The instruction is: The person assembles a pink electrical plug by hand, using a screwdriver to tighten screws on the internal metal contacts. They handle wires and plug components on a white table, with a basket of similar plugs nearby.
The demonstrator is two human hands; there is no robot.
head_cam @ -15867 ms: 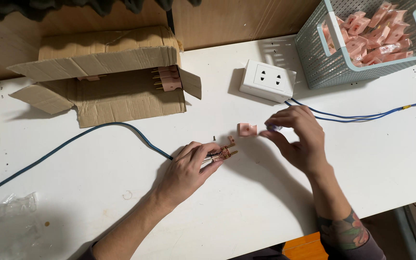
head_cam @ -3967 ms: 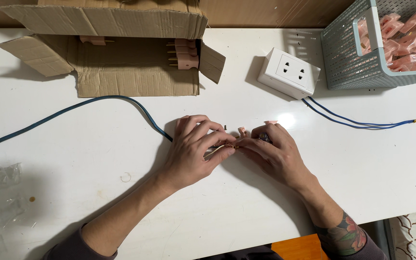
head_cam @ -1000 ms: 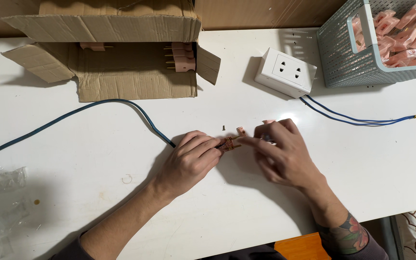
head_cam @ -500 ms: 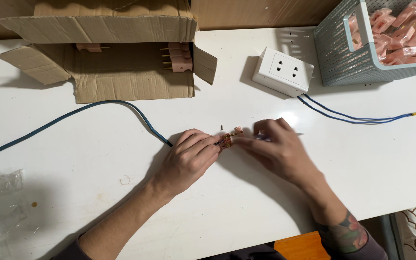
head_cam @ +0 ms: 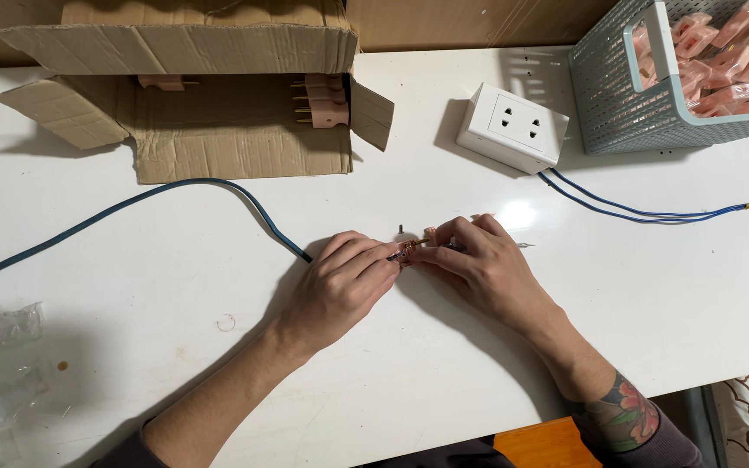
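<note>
With both hands pinched on the pink plug [head_cam: 426,238] mid-table, left hand [head_cam: 340,286] pinning the blue cable [head_cam: 175,186] end, right hand [head_cam: 487,269] steadying, I judge we're mid-assembly; next needs fine alignment.

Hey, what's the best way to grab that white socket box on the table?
Grip the white socket box across its two long side walls, coming straight down from above. It lies flat on the white table with bare table around it, so both walls are free. I would avoid the near right corner, where the blue wires leave it.
</note>
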